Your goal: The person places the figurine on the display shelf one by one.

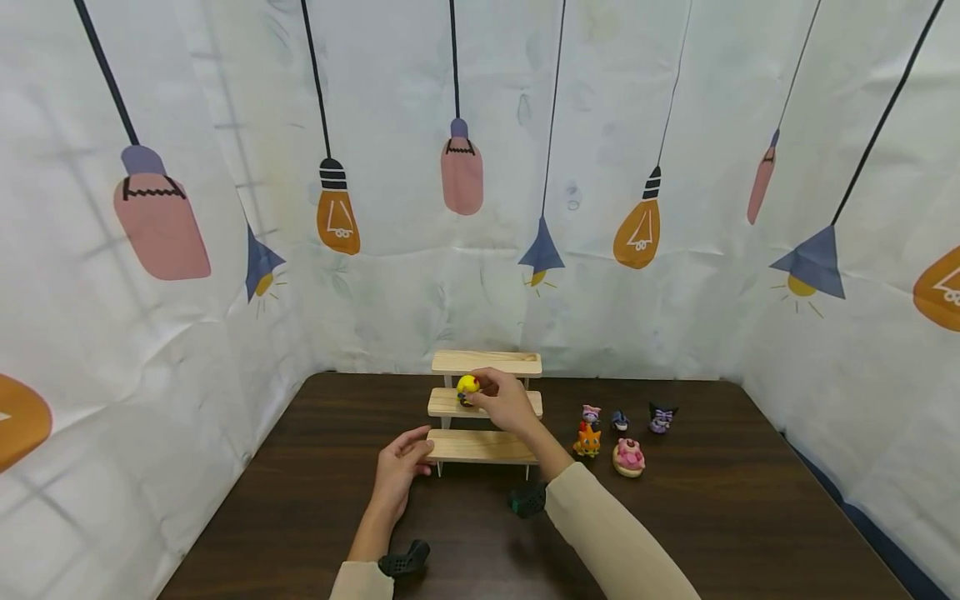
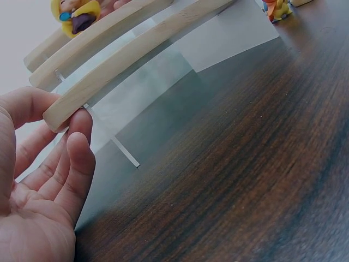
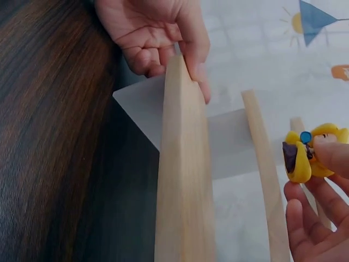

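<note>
The right hand pinches the yellow figurine at the middle shelf's left end; the left hand grips the bottom shelf's left end.

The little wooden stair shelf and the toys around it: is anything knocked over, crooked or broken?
Nothing stands out. The wooden shelf stands level on the dark table, the left hand holding its bottom step. The right hand holds a yellow figure at the middle step. The five figures to the right look upright, though they are small.
</note>
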`<state>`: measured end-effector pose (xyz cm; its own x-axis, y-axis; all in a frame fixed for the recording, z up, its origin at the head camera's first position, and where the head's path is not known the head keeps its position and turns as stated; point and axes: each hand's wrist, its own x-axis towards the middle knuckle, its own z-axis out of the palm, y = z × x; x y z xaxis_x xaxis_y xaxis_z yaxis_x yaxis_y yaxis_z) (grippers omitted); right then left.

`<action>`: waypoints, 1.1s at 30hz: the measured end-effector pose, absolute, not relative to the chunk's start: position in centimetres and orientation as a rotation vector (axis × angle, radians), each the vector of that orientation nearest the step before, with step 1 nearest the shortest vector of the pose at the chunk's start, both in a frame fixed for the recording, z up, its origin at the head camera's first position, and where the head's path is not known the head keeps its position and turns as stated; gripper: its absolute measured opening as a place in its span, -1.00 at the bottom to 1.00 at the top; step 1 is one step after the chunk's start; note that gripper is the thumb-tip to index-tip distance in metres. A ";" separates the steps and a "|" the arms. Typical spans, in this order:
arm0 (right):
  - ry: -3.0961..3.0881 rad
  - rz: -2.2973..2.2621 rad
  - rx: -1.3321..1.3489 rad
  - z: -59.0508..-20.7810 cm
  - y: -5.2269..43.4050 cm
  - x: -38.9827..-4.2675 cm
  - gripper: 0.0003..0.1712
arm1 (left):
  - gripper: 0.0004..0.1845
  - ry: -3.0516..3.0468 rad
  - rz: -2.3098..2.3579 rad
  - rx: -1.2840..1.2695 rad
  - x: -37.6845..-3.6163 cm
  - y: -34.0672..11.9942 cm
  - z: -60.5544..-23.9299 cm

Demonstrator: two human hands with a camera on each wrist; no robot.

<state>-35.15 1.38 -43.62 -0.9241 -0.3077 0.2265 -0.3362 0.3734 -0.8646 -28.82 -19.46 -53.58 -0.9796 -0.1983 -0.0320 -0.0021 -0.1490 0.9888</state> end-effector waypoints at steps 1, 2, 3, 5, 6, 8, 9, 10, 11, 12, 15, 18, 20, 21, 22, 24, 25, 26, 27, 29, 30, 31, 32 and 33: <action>-2.580 1.627 0.604 -43.6 1.2 -35.1 -0.52 | -0.57 -1.959 -2.276 0.233 -28.8 -19.5 -53.6; -2.576 1.621 0.610 -43.6 1.1 -35.1 -0.52 | -0.57 -1.959 -2.276 0.232 -28.8 -19.4 -53.6; -2.572 1.615 0.614 -43.5 0.9 -35.1 -0.52 | -0.56 -1.959 -2.275 0.232 -28.9 -19.4 -53.6; -2.575 1.604 0.611 -43.6 0.6 -35.1 -0.52 | -0.56 -1.960 -2.275 0.230 -28.9 -19.4 -53.6; -2.574 1.595 0.614 -43.6 0.5 -35.1 -0.52 | -0.56 -1.960 -2.276 0.231 -28.9 -19.4 -53.6; -2.577 1.586 0.608 -43.7 0.2 -35.2 -0.53 | -0.57 -1.957 -2.277 0.232 -28.9 -19.5 -53.6; -2.581 1.581 0.602 -43.8 0.1 -35.3 -0.54 | -0.57 -1.959 -2.275 0.231 -28.9 -19.5 -53.6; -2.584 1.578 0.594 -43.9 -0.1 -35.3 -0.55 | -0.57 -1.961 -2.273 0.229 -28.9 -19.5 -53.6; -2.585 1.574 0.591 -44.0 -0.2 -35.4 -0.56 | -0.57 -1.962 -2.272 0.229 -28.9 -19.5 -53.6; -2.583 1.573 0.591 -44.1 -0.3 -35.4 -0.57 | -0.56 -1.962 -2.271 0.229 -28.9 -19.5 -53.6; -2.578 1.567 0.591 -44.2 -0.5 -35.5 -0.57 | -0.55 -1.972 -2.262 0.226 -28.8 -19.5 -53.7; -2.575 1.562 0.593 -44.3 -0.7 -35.6 -0.57 | -0.53 -1.979 -2.259 0.226 -28.7 -19.5 -53.7; -2.578 1.560 0.588 -44.3 -0.8 -35.6 -0.57 | -0.52 -1.982 -2.258 0.226 -28.7 -19.5 -53.7; -2.577 1.560 0.589 -44.3 -0.8 -35.6 -0.57 | -0.53 -1.981 -2.259 0.228 -28.7 -19.5 -53.7; -2.579 1.559 0.589 -44.3 -0.9 -35.6 -0.57 | -0.53 -1.982 -2.260 0.230 -28.8 -19.5 -53.7; -2.579 1.556 0.588 -44.3 -1.0 -35.6 -0.56 | -0.53 -1.985 -2.259 0.234 -28.8 -19.6 -53.7; -2.577 1.553 0.592 -44.3 -1.1 -35.6 -0.57 | -0.53 -1.984 -2.261 0.238 -28.8 -19.6 -53.7; -2.578 1.551 0.587 -44.3 -1.2 -35.6 -0.56 | -0.54 -1.981 -2.264 0.242 -28.9 -19.6 -53.7; -2.578 1.550 0.589 -44.3 -1.2 -35.6 -0.56 | -0.54 -1.981 -2.266 0.245 -28.9 -19.6 -53.8; -2.577 1.544 0.588 -44.3 -1.3 -35.6 -0.56 | -0.54 -1.978 -2.271 0.250 -28.9 -19.6 -53.8; -2.574 1.541 0.591 -44.3 -1.3 -35.6 -0.56 | -0.55 -1.975 -2.273 0.253 -28.9 -19.6 -53.8; -2.577 1.539 0.590 -44.3 -1.4 -35.6 -0.56 | -0.55 -1.971 -2.277 0.254 -28.9 -19.5 -53.7; -2.580 1.537 0.589 -44.3 -1.4 -35.6 -0.55 | -0.55 -1.970 -2.277 0.253 -28.9 -19.5 -53.8; -2.579 1.535 0.593 -44.3 -1.4 -35.6 -0.56 | -0.55 -1.972 -2.276 0.253 -28.9 -19.5 -53.8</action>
